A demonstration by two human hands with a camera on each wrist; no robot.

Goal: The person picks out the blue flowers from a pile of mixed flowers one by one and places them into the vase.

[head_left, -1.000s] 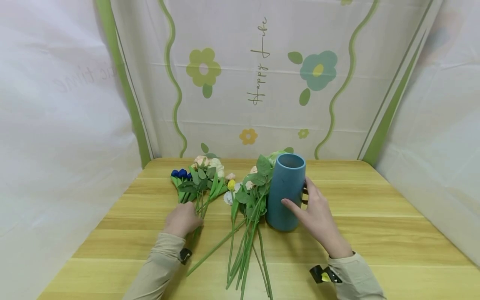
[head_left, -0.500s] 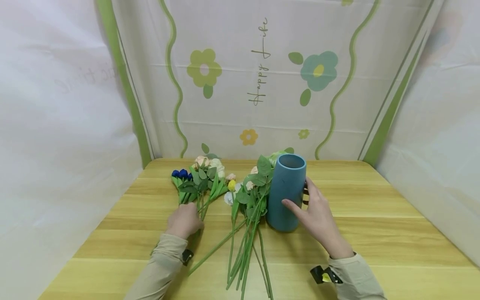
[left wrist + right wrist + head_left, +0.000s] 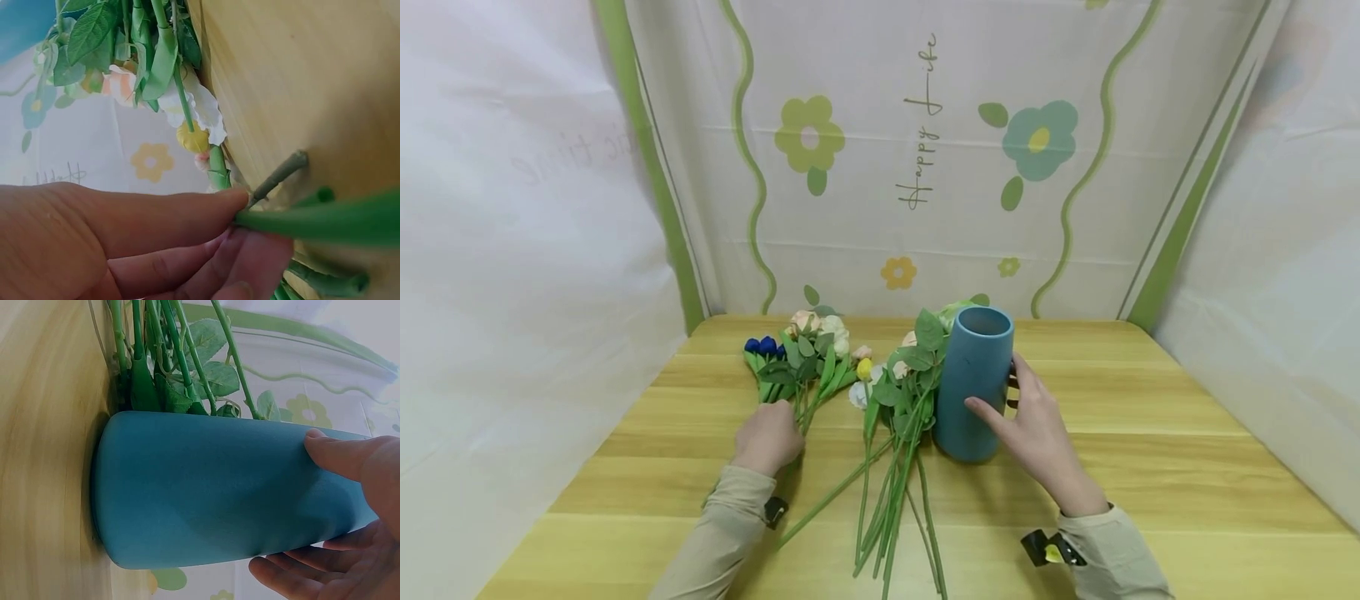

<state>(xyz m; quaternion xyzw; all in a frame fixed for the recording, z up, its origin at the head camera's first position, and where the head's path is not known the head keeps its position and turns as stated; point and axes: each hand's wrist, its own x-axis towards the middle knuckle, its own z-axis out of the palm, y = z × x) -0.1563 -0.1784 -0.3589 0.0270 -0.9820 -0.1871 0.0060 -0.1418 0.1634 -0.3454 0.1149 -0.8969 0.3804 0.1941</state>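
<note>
A tall blue vase (image 3: 973,387) stands upright on the wooden table, its round mouth facing up. My right hand (image 3: 1037,437) grips it from the right; in the right wrist view the thumb lies along one side of the vase (image 3: 212,494) and the fingers curve round the other. Over the left bunch of artificial flowers (image 3: 808,367), my left hand (image 3: 767,437) pinches a green flower stem (image 3: 325,220) between thumb and fingers. Which bloom this stem carries is hidden. Blue tulips (image 3: 766,346) and pale roses (image 3: 805,322) lie just beyond that hand.
A second bunch of flowers (image 3: 913,379) lies against the vase's left side, its long stems (image 3: 891,500) spread toward the near edge. A yellow ball-shaped flower (image 3: 864,369) lies between the bunches. A printed cloth (image 3: 865,225) hangs behind the table (image 3: 1150,433).
Half a second to a second ago, my left hand was in nearly the same place; its wrist has shifted only slightly. My right hand and the vase have stayed put.
</note>
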